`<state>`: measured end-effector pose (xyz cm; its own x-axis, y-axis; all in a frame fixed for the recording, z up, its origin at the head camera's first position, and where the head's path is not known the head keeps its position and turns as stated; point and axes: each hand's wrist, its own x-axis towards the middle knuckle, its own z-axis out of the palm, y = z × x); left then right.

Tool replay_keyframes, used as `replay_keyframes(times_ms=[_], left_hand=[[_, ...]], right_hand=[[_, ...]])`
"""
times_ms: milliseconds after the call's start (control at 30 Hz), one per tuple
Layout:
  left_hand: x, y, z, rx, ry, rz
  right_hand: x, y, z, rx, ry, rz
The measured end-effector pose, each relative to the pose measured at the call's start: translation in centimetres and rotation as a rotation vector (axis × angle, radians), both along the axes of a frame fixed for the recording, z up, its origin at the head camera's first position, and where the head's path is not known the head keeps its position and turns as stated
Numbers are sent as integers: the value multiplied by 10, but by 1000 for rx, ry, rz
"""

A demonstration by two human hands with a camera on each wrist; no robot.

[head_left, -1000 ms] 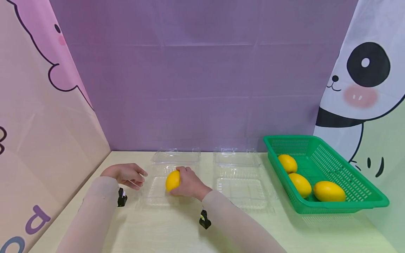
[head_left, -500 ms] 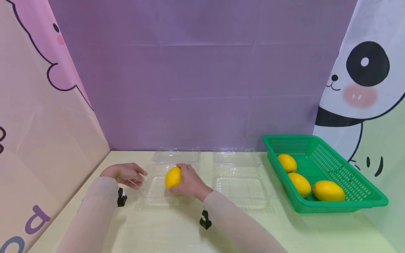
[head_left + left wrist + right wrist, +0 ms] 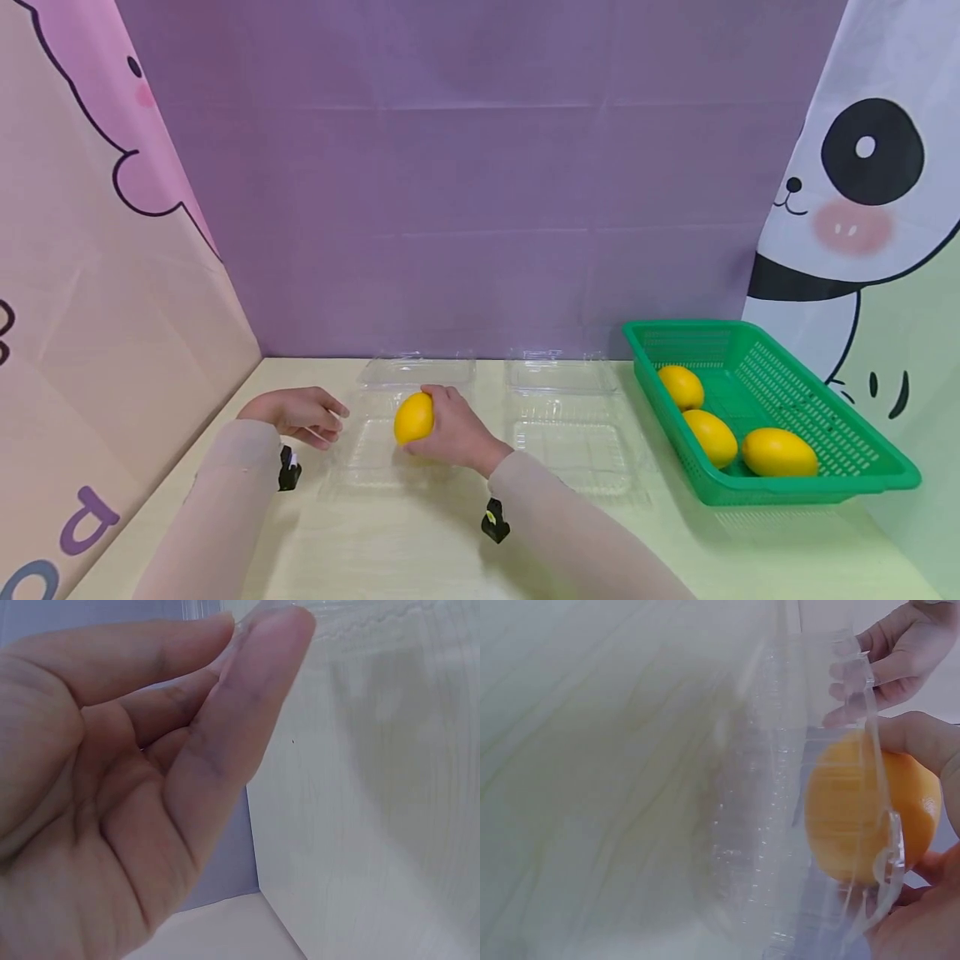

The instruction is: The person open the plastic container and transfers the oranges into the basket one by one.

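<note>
My right hand (image 3: 455,433) grips a yellow lemon (image 3: 413,419) over the left clear plastic box (image 3: 369,446), thumb on one side and fingers on the other. In the right wrist view, part of the lemon (image 3: 840,814) shows through the box's clear wall, and part stands beyond its rim. My left hand (image 3: 300,415) is at the left edge of that same box. Seen from the left wrist, the thumb and finger of the left hand (image 3: 150,750) come together at the tips, with a clear plastic edge between them.
A second clear plastic box (image 3: 570,450) with its lid raised stands to the right. Beyond it, a green basket (image 3: 810,487) holds several lemons (image 3: 780,452). A purple backdrop (image 3: 480,208) closes off the back of the pale table (image 3: 420,550).
My right hand has risen slightly with the lemon, then shifted a little to the right. My left hand stays at the box's edge.
</note>
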<state>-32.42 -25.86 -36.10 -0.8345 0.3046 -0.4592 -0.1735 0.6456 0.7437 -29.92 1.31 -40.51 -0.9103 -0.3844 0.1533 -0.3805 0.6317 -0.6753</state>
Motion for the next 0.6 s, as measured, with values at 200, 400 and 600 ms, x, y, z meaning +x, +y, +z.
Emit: replay_keyframes(times_ms=[200,400,600], left_hand=[[1,0,1,-2,10,-9],[1,1,1,-3,13,-9],[2,1,1,5,8,-19]], right_hand=[[2,3,6,3,24,18],[4,6,12,14,54,35],[7,14,20,20,75,43]])
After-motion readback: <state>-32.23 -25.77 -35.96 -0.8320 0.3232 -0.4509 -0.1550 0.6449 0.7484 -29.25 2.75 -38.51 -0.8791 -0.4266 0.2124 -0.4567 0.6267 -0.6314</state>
